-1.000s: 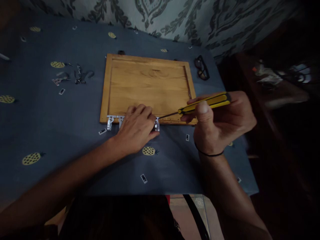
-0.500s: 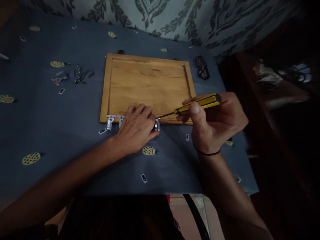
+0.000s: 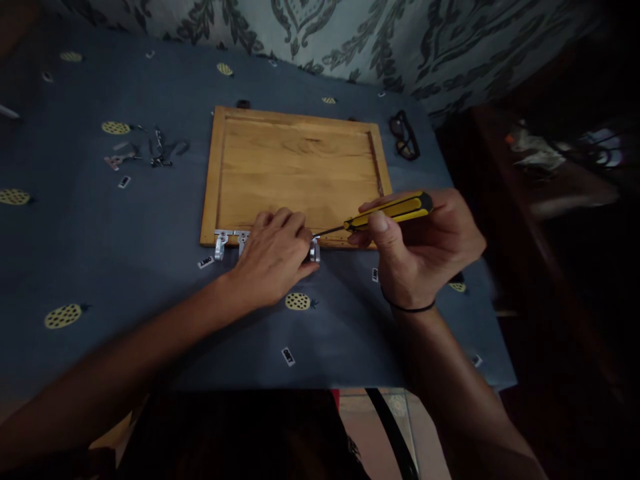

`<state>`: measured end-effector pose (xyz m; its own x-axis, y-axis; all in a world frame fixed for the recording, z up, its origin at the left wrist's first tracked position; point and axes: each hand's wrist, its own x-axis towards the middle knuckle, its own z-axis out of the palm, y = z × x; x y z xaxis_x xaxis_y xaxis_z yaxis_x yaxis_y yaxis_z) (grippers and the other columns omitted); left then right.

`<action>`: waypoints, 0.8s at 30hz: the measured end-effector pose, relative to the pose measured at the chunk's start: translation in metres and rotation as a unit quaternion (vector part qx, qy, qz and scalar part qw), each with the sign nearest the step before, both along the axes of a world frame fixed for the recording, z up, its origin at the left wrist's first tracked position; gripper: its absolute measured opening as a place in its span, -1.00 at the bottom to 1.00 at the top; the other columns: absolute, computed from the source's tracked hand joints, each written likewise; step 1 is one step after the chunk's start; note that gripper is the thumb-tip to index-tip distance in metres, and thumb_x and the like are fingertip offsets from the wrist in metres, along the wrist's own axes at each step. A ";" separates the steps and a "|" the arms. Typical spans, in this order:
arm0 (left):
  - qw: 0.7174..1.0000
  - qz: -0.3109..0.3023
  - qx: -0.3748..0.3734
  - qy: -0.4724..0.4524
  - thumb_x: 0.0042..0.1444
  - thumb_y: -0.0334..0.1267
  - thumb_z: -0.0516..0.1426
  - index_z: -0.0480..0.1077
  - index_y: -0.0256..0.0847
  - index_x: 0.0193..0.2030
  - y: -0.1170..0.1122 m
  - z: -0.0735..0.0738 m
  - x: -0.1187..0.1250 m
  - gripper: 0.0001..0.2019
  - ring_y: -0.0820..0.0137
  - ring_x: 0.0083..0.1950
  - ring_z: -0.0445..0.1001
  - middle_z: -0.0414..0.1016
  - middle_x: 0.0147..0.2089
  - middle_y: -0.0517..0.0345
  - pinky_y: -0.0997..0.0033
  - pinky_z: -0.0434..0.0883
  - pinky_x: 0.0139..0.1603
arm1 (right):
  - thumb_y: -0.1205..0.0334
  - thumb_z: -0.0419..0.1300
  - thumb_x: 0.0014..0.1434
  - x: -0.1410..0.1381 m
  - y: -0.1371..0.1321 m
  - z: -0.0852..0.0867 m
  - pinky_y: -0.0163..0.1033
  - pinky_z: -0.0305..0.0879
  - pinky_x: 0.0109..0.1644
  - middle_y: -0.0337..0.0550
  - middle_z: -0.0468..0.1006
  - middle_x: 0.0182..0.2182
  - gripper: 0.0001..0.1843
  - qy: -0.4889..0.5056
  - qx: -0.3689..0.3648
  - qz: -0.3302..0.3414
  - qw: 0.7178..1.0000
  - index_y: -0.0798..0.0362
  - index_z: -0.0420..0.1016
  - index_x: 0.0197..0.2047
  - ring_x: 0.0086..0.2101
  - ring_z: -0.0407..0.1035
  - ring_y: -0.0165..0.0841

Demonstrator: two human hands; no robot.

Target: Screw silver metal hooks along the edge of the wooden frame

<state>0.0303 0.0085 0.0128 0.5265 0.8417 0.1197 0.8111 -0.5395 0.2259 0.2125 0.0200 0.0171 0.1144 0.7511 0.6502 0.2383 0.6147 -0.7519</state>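
Observation:
A framed wooden panel (image 3: pixel 300 167) lies flat on the table. Along its near edge runs a silver metal hook rail (image 3: pixel 220 244), whose curved hooks hang over the side. My left hand (image 3: pixel 275 257) is closed over the rail's middle, fingers curled on the panel side and thumb below, so that stretch is hidden. In my right hand (image 3: pixel 415 247) is a yellow-and-black screwdriver (image 3: pixel 390 210), held between thumb and fingers. Its shaft slants down to the left, and the tip meets the rail's right end beside my left fingertips. Whether a screw sits under the tip I cannot tell.
Dark-framed glasses (image 3: pixel 404 135) lie right of the panel. Several small metal pieces (image 3: pixel 160 150) are scattered to the left on the blue pineapple-print tablecloth (image 3: pixel 150 267). A patterned curtain (image 3: pixel 300 33) hangs behind the table. Dark furniture with clutter (image 3: pixel 540 157) stands at the right.
My right hand has shifted slightly left with the screwdriver, its tip still at the rail's right end. My left hand stays in place on the rail.

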 end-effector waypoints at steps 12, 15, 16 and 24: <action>1.000 -0.002 -0.008 0.004 0.35 -0.11 0.35 0.62 -0.35 0.02 0.000 0.001 0.000 -0.69 -0.03 0.18 0.49 0.61 0.03 -0.17 0.03 0.39 0.17 | 0.08 0.39 0.37 0.016 0.003 0.006 -0.27 0.50 -0.48 -0.22 0.74 -0.15 -0.85 -0.083 -0.030 0.080 0.993 -0.13 0.74 -0.04 -0.48 0.55 -0.44; 1.000 -0.001 -0.001 0.002 0.35 -0.11 0.35 0.62 -0.34 0.01 0.000 0.000 0.001 -0.70 -0.01 0.18 0.49 0.61 0.02 -0.16 0.04 0.38 0.17 | 0.11 0.45 0.30 0.015 0.004 0.009 -0.23 0.46 -0.44 -0.22 0.72 -0.26 -0.91 -0.098 0.000 0.054 0.994 -0.09 0.74 -0.21 -0.41 0.54 -0.38; 1.000 -0.001 0.001 0.001 0.35 -0.11 0.35 0.62 -0.33 0.00 0.000 0.000 0.000 -0.71 -0.01 0.17 0.49 0.60 0.02 -0.15 0.05 0.38 0.16 | 0.09 0.47 0.28 0.014 0.004 0.010 -0.23 0.42 -0.46 -0.22 0.69 -0.31 -0.87 -0.095 0.011 0.042 0.994 -0.08 0.71 -0.27 -0.42 0.52 -0.36; 1.000 0.001 0.006 -0.004 0.34 -0.12 0.35 0.61 -0.32 -0.02 0.000 -0.002 0.000 -0.73 0.00 0.15 0.48 0.59 -0.01 -0.13 0.07 0.36 0.13 | 0.00 0.41 0.33 0.006 0.003 0.004 -0.10 0.44 -0.38 -0.20 0.63 -0.38 -0.81 -0.114 0.084 -0.043 0.989 -0.12 0.62 -0.26 -0.40 0.53 -0.25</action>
